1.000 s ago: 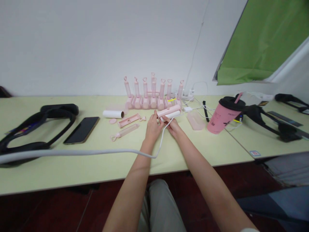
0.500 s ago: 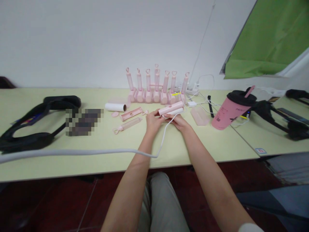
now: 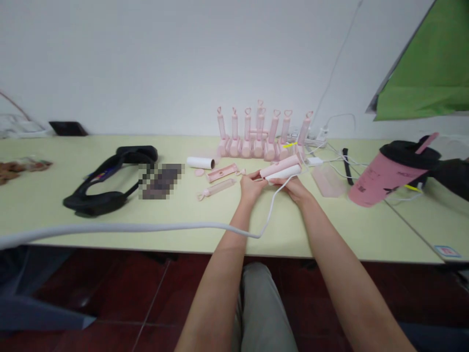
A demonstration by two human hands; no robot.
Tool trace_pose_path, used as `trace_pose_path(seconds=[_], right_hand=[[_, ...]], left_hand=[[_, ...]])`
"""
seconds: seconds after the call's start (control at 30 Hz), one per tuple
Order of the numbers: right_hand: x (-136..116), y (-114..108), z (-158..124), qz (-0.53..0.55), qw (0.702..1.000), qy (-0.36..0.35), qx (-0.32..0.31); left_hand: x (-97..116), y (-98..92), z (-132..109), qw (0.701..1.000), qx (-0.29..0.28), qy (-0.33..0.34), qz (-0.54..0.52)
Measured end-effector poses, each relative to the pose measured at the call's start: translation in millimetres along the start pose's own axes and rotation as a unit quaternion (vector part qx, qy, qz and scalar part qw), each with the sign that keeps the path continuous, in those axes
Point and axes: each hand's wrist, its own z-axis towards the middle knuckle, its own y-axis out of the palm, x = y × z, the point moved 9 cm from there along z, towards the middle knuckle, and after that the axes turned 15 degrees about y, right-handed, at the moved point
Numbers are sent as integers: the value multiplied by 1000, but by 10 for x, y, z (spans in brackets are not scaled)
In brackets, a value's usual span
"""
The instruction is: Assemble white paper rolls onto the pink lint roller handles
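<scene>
My left hand (image 3: 252, 186) is closed at the near left end of a pink tube-shaped piece (image 3: 280, 165). Alongside it lies a white tube-shaped piece (image 3: 284, 172), with the fingers of my right hand (image 3: 294, 189) closed around its underside. Both pieces are tilted, their far ends to the right; the fingertips are partly hidden. To the left of my hands rest a pink half-shell (image 3: 222, 173), a clear tube with a heart-shaped loop (image 3: 218, 187), a small pink disc (image 3: 200, 172) and a white roll (image 3: 200, 163) with a dark open end.
Several pink upright tubes with loops (image 3: 247, 124) stand in a row behind. A white cable (image 3: 154, 228) crosses in front of my forearms. Rightward are a clear pink tray (image 3: 328, 181), a pink cup (image 3: 386, 173) and cables. A black headset-like frame (image 3: 98, 203) lies left.
The view has swung left, so everything on the table appears farther right. My hands still hold the pink and white pieces, with little change in their grip.
</scene>
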Motion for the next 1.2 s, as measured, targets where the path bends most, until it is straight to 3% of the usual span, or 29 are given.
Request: trace_pose_path(seconds=[0.2,0.3,0.4,0.53,0.57,0.7,0.8,0.87,0.93,1.03,1.2], right_hand=[[-12,5,4,-18,999,-27,-7],[-60,18,-29,-33,999,-28,-10],[-79,7,-49,-41,999,-5,-11],[-17,-21,-27,-71,996,50,-5],[-11,-7,-23,-84,995,54,-6],[-51,257,-74,-175,981,18,-77],[-61,501,-155,-230,961,1,-153],[-76,557,-169,-215,963,1,-163],[-86,539,-139,-156,977,14,-143],[-105,482,-78,-81,992,5,-95],[-237,399,-56,-159,984,-86,1]], left_hand=[[-145,4,-96,990,38,-84,-102],[-155,15,-110,984,28,-109,-138],[-74,21,-83,983,-37,-104,-145],[114,127,-96,969,-206,-84,-109],[161,106,-68,972,-207,-67,-85],[417,-64,146,992,-89,77,45],[457,63,200,981,-120,121,99],[456,46,232,974,-101,136,154],[473,24,247,965,-84,157,191],[452,70,235,959,-106,168,200],[495,59,250,965,-74,161,193]])
